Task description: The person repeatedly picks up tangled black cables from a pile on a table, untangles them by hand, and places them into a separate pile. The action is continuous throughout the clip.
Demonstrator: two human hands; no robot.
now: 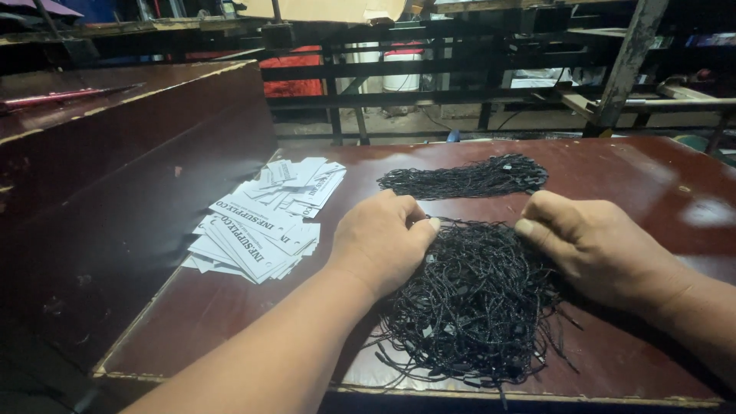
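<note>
The left forearm comes in lowest and closest, running up from the near edge to the left hand (381,241), which rests on the near-left rim of a loose tangle of black cords (475,303). Its grip is curled, fingertips tucked down into the strands at the tangle's top-left edge; the fingers look pinched together, but whether a cord is actually caught between them is hidden under the hand.

The right hand (594,245) sits across from it, on the tangle's upper-right rim. Its grip is also bent, thumb pointing toward the left hand and fingers pressed into the cords; what it holds, if anything, cannot be told.

The relation that matters: the tangle lies between and just below both grips, spreading toward the near edge of the worktop (652,172). Both hands touch it, so neither is nearer. The strands run in no single direction, though many loose ends trail toward the near edge.

Beyond both grips, apart from the tangle, lies a second bundle of cords (468,178), neater, its long axis running left to right across the worktop. It is about equally far from either grip.

To the left of the left grip, well apart from the cords, a fanned heap of white tags (257,222) lies on the worktop beside a dark sloping board (115,192).
</note>
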